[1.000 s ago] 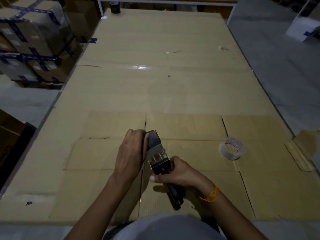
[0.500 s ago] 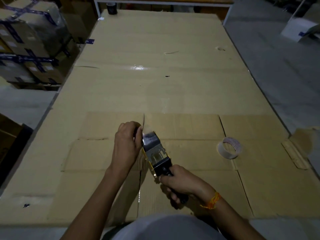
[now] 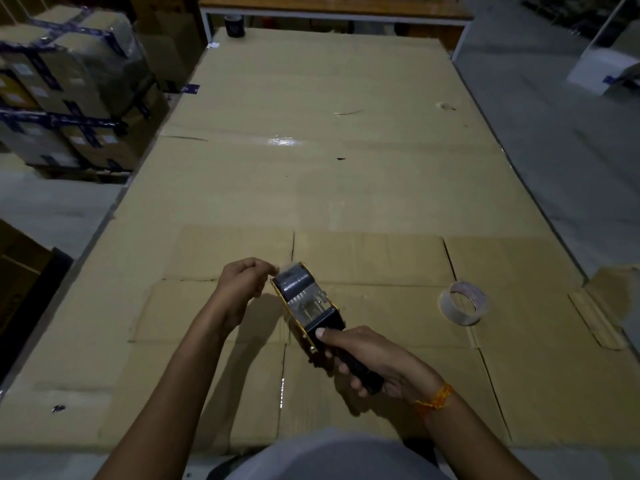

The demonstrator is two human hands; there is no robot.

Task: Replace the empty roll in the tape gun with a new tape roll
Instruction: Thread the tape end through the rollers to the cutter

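The right hand (image 3: 372,358) is wrapped around the dark handle of the tape gun (image 3: 311,311), fingers curled shut on the grip and the thumb pressed along the top of the body. The gun is held low over the cardboard-covered surface (image 3: 311,174), its head pointing away from the person and slightly to the left. It has a yellow side plate, a clear plastic section in the middle, and a dark roll (image 3: 295,279) seated at its far end.

The left hand (image 3: 244,282) sits just left of that far end, fingers pinched together at the top edge of the roll — it appears to hold a thin, pale bit of tape there, though the low light makes it hard to tell exactly what is between the fingertips.

A second roll of clear tape (image 3: 464,303) lies on the surface well to the right of the gun, tilted so its open centre shows, apart from both hands. An orange band (image 3: 434,400) circles the right wrist.

The surface is layered with flattened cardboard sheets, seams and flaps visible around the hands. At its far end stands a small dark container (image 3: 234,26). To the left, off the surface, are stacked boxes (image 3: 65,95) bound with dark tape and wrapped in plastic.
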